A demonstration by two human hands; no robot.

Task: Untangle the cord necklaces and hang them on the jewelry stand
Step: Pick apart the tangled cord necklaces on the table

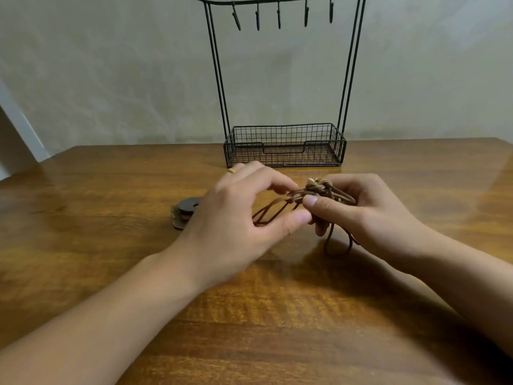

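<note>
Our right hand (369,209) gripping the tangled cord necklaces (316,193), our left hand (244,215) pinching a strand, both above the surface (111,245)

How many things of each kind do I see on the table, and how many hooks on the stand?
Jewelry stand: 1
Hooks on its top bar: 5
Bundle of tangled cords, held by left hand and right hand: 1
Dark flat pieces behind the left hand: 1 pile, number unclear
Total: 8

Wood table (111,245), plain wall (111,65) behind.
</note>
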